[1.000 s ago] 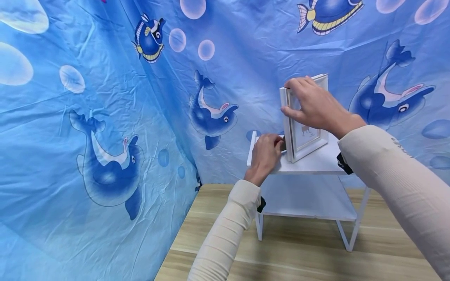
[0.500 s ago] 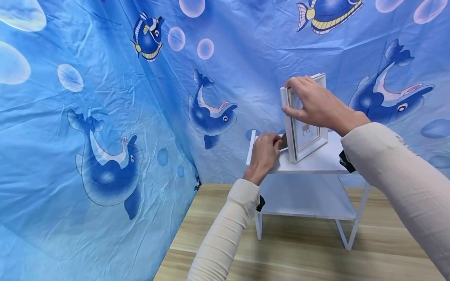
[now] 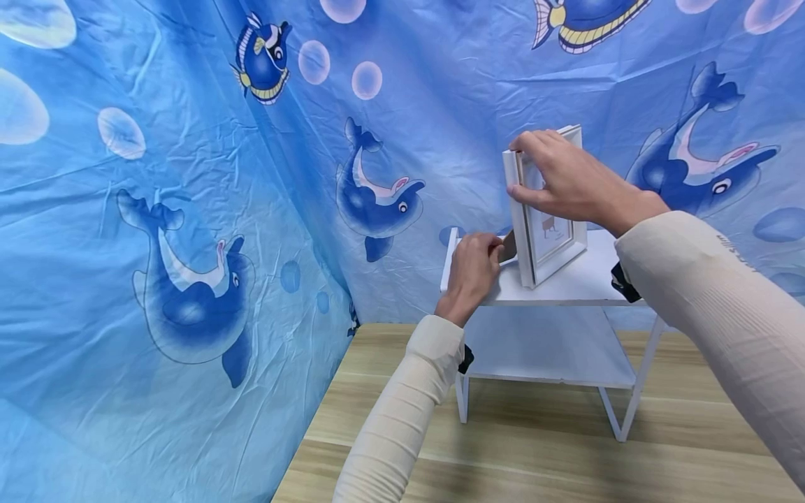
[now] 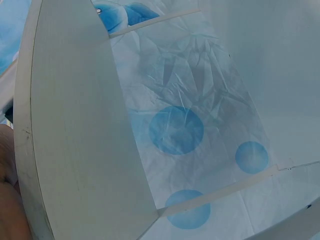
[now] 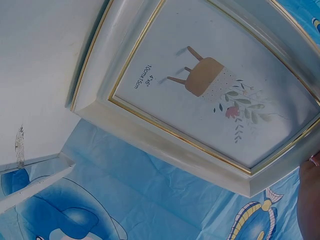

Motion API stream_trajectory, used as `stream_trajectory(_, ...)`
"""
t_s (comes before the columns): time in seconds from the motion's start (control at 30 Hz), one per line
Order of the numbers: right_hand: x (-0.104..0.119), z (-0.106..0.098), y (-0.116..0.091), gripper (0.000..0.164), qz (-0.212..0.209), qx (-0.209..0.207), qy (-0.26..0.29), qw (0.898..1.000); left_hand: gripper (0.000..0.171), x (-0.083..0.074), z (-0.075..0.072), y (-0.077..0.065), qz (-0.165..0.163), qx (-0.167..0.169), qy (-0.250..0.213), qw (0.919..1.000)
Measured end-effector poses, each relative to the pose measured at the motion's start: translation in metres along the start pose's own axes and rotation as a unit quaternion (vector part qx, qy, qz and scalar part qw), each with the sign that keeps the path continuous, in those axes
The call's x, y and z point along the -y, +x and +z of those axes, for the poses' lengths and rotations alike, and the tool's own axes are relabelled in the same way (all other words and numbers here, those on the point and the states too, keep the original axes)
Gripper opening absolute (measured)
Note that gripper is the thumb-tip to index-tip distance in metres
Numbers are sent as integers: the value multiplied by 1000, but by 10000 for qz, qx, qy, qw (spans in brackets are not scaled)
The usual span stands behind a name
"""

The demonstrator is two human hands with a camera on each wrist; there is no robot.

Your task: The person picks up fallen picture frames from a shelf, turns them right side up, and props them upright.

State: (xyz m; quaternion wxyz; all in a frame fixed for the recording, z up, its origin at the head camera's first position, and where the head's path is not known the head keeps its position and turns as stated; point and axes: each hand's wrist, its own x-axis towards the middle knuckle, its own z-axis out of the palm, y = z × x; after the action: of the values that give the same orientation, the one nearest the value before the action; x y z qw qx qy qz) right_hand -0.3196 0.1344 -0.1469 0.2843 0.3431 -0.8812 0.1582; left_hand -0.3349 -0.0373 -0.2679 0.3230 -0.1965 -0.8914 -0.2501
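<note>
A white picture frame [image 3: 562, 261] with thin gold inner trim stands upright on the white table [image 3: 600, 283], turned at an angle. My right hand [image 3: 566, 175] grips its upper left side, fingers over the top and thumb on the near edge. In the right wrist view the frame's print [image 5: 205, 77] shows a brown stool with flowers; part of my right hand [image 5: 310, 200] is at the edge. Behind the frame, my left hand [image 3: 474, 269] pinches a brown support flap [image 3: 508, 248], partly hidden by fingers and frame. Only a sliver of my left hand [image 4: 7, 185] shows in the left wrist view.
The table has a raised white rail [image 3: 449, 260] at its left end and a lower shelf [image 3: 547, 349]. Blue curtains [image 3: 283, 209] with dolphins and fish hang behind and to the left. Wood-look flooring [image 3: 503, 454] lies below.
More of the brown flap shows between my left fingers and the frame, angled out from its back. The frame has shifted slightly right in view, with my right hand still gripping it.
</note>
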Motion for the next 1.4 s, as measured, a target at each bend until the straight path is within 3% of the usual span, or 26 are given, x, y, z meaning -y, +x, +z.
stream_trajectory(1.4, -1, -10, -6, 49, -108, 317, 144, 9993, 15, -5, -3, -2, 28, 29, 83, 10000)
